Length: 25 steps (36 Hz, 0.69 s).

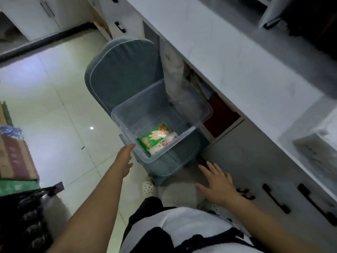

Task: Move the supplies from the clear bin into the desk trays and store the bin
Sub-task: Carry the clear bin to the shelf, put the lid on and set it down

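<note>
A clear plastic bin (127,110) rests on the seat of a teal padded chair (120,70) pushed against the desk. Inside it, at the near end, lies a green and white packet (156,138); a small white pack sits beside it. My left hand (125,159) reaches to the bin's near left corner, fingertips touching its rim, without a clear grip. My right hand (217,185) hovers open, fingers spread, below and right of the bin, touching nothing. A clear desk tray (313,152) stands on the white desk top (228,57) at the right.
White drawers with black handles (275,198) line the desk front at right. An open shelf under the desk holds a dark red item (221,114). Stacked boxes (14,161) and a dark bag (23,216) sit on the tiled floor at left.
</note>
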Motion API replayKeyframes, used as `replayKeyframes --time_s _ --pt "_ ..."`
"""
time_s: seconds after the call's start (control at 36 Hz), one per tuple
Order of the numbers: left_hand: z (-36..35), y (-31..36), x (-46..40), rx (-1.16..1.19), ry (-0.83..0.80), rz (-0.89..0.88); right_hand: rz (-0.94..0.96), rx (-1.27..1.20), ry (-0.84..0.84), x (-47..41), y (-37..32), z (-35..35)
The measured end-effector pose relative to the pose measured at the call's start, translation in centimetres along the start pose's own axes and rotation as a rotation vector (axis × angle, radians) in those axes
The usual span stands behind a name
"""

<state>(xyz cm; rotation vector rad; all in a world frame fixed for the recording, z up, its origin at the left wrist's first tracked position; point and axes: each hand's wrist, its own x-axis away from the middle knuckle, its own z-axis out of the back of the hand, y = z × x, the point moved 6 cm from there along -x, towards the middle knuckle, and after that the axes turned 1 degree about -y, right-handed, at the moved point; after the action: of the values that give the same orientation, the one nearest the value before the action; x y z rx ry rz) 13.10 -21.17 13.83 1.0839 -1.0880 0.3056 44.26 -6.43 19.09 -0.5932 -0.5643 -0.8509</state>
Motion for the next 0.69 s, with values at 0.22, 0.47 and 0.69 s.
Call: replayKeyframes --time_s 0.22,0.47,0.69 --pt "0.4 3.5 -5.4 0.097 -0.069 0.112 -0.194 -0.125 0.041 1.3 -3.2 -2.9" --pt "0.3 4.2 -7.5 0.319 -0.139 0.179 -0.337 -0.188 0.107 3.4 -3.7 -4.2" --pt "2.3 3.6 -6.2 0.416 -0.131 0.203 -0.254 -0.15 0.055 -0.7 -6.3 -1.3"
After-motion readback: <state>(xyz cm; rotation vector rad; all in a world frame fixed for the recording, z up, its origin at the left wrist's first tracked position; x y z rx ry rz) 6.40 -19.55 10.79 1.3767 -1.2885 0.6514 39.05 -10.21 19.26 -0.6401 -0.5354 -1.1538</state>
